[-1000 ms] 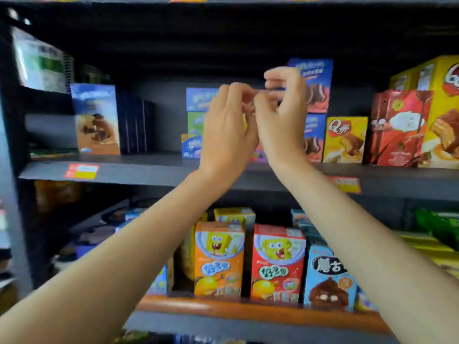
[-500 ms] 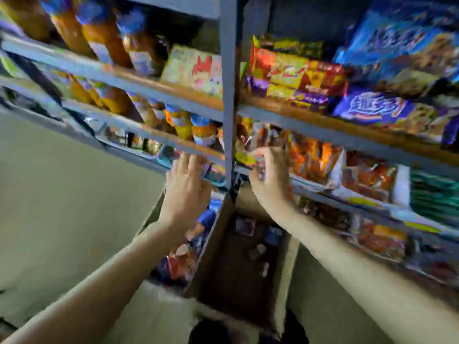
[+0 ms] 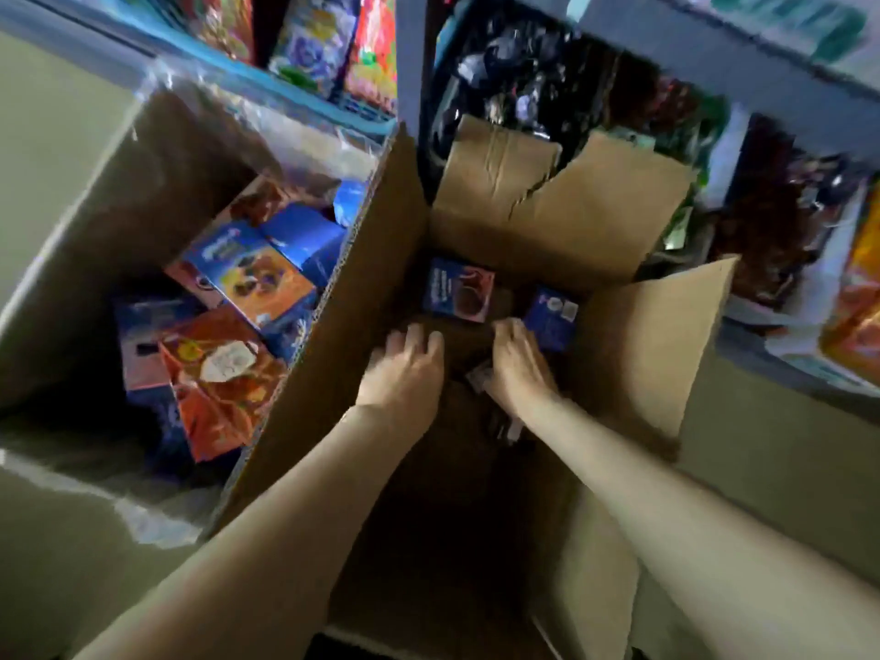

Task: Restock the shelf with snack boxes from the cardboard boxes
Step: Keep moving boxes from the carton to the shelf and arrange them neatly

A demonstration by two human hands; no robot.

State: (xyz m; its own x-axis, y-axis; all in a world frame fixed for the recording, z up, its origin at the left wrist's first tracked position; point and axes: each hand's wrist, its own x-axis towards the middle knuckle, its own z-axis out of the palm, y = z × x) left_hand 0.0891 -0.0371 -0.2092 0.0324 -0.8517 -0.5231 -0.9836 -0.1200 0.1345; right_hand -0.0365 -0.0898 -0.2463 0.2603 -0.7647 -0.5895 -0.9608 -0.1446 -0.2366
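Observation:
I look down into two open cardboard boxes on the floor by the shelf. The right cardboard box (image 3: 643, 335) holds a blue snack box (image 3: 457, 290) and a second blue snack box (image 3: 552, 321) at its far end. Both my hands are down inside it. My left hand (image 3: 405, 369) hovers with relaxed fingers over the dark bottom and holds nothing. My right hand (image 3: 519, 359) lies beside the second blue box, fingers bent downward; blur hides whether they hold anything. The left cardboard box (image 3: 157, 173) is full of blue and orange snack boxes (image 3: 257, 273).
The grey shelf upright (image 3: 409, 54) rises just behind the boxes, with packed low shelves to both sides. Raised flaps (image 3: 562, 216) stand around the right box's opening. A plastic-wrapped edge (image 3: 266, 111) tops the left box. Greenish floor (image 3: 57, 135) lies to the left.
My view swung from the upper shelf down to the floor boxes. Both hands came down from the shelf and now reach inside the right cardboard box.

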